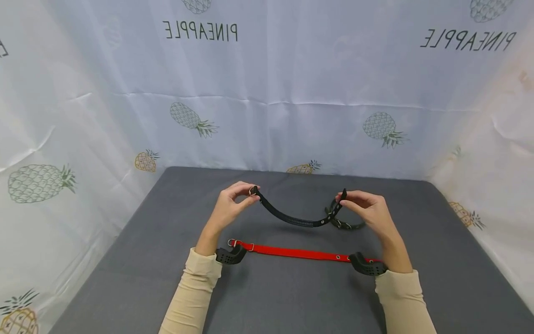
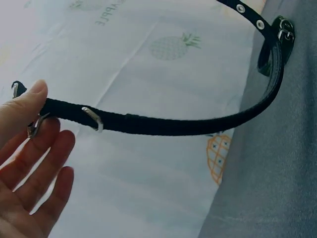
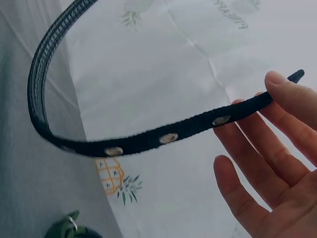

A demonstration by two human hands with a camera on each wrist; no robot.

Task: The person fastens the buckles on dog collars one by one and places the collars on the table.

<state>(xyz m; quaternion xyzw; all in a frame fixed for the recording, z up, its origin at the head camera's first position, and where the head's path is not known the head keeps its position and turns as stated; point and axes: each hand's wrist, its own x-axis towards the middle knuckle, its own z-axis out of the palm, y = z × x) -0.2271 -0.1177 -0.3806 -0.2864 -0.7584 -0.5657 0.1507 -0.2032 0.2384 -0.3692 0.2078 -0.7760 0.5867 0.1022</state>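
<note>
Head view: the left hand (image 1: 227, 206) pinches the buckle end of a black strap (image 1: 296, 221), the right hand (image 1: 373, 213) its tip; it sags between them above the table (image 1: 292, 297), where a red strap (image 1: 292, 253) and green collar (image 1: 348, 227) lie.

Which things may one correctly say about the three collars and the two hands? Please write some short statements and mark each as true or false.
1. The left hand and the right hand each pinch one end of the black collar. True.
2. The black collar is fastened into a closed loop. False: it sags open between the hands.
3. The red collar lies almost straight on the grey table. True.
4. The right hand pinches the end without eyelets. False: the eyelets run along the end in that hand.
5. The dark green collar lies curled. True.
</note>
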